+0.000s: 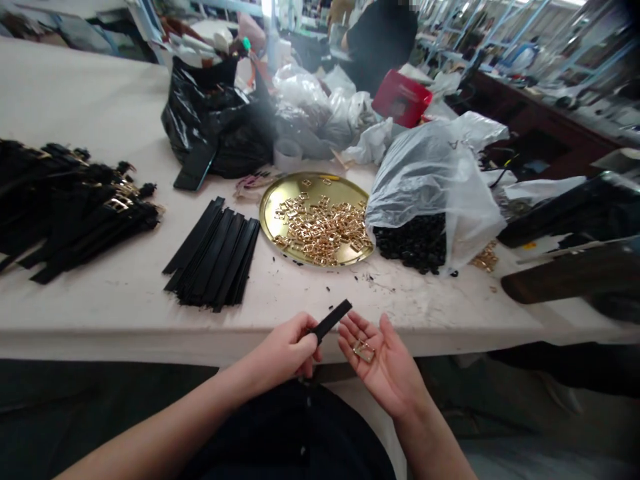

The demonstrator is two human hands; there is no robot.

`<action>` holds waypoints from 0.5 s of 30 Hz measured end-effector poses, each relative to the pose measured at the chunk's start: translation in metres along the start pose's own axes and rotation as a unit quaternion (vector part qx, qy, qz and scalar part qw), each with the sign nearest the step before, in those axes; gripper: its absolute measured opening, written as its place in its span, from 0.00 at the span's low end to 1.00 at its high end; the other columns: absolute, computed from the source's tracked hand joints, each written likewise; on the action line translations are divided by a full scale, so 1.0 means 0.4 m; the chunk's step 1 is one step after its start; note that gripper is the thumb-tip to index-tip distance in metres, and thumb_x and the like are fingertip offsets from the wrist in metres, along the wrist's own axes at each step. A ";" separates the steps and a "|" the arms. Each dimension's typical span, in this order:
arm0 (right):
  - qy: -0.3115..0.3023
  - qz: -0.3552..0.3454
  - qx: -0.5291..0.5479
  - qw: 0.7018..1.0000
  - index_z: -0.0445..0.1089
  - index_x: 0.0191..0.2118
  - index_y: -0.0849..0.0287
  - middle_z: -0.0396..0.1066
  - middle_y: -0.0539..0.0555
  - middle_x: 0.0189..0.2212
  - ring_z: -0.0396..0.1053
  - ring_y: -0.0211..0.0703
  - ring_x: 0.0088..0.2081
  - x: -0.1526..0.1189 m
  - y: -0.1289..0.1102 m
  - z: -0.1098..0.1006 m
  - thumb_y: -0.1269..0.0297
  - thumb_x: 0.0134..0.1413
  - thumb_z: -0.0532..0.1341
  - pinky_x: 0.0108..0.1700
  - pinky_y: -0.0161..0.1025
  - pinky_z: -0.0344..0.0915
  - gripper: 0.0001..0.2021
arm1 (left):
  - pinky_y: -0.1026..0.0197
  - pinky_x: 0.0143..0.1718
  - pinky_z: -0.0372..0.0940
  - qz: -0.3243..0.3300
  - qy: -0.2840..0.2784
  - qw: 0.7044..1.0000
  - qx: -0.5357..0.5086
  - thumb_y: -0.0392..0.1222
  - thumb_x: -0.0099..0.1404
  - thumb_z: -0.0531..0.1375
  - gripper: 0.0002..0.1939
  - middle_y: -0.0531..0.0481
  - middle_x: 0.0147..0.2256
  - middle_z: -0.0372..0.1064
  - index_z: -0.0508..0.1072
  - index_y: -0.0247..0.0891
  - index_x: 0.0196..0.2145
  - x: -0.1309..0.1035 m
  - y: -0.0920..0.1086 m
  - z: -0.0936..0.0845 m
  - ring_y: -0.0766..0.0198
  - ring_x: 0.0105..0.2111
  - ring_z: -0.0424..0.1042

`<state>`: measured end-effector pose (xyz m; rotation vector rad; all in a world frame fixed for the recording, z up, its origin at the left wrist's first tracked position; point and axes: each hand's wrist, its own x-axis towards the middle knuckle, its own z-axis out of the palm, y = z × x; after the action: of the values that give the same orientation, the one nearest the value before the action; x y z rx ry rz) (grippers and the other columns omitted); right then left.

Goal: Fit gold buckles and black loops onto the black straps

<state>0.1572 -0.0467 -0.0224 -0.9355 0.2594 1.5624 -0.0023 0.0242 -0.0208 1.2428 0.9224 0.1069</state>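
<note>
My left hand [295,345] is closed round a black strap [334,320], whose free end points up and to the right. Palm up beside it, my right hand [383,363] has its fingers spread, with a small gold buckle [364,351] lying on them. Beyond both hands, a round gold tray [270,230] carries a heap of gold buckles [325,230]. A stack of black straps [215,257] lies left of the tray.
Bundled straps with buckles [90,207] lie far left. Behind are a black plastic bag [220,120] and a phone [196,165]. Right of the tray, a clear bag [430,167] covers part of a pile of small black pieces [413,243]. A person [383,43] is at the back.
</note>
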 end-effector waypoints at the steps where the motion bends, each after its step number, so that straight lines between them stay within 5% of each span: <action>1: -0.007 -0.012 0.016 1.000 0.68 0.38 0.66 0.75 0.59 0.32 0.73 0.40 0.35 -0.005 -0.003 -0.001 0.59 0.62 0.44 0.42 0.39 0.67 0.19 | 0.70 0.17 0.55 -0.001 -0.012 1.000 0.010 0.36 0.57 0.47 0.07 0.55 0.24 0.65 0.61 0.36 0.33 -0.005 -0.001 0.009 0.72 0.16 0.60; 10: 0.004 -0.155 0.012 0.988 0.71 0.38 0.61 0.74 0.55 0.38 0.69 0.41 0.43 0.001 0.066 0.017 0.49 0.50 0.56 0.49 0.38 0.62 0.20 | 0.65 0.32 0.58 0.136 0.074 0.977 0.146 0.42 0.54 0.57 0.11 0.50 0.31 0.70 0.70 0.34 0.34 0.039 -0.003 0.115 0.62 0.31 0.66; 15: -0.017 -0.139 -0.050 0.989 0.72 0.35 0.59 0.75 0.52 0.35 0.69 0.41 0.41 0.003 0.088 -0.012 0.50 0.42 0.63 0.42 0.35 0.66 0.18 | 0.67 0.28 0.57 0.153 0.064 0.982 0.091 0.42 0.56 0.56 0.11 0.51 0.29 0.69 0.70 0.32 0.34 0.020 0.010 0.104 0.66 0.28 0.64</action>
<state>0.1270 -0.0573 -0.0383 -0.9780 0.0244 1.3413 0.0316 -0.0019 -0.0206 1.5567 0.8590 0.3551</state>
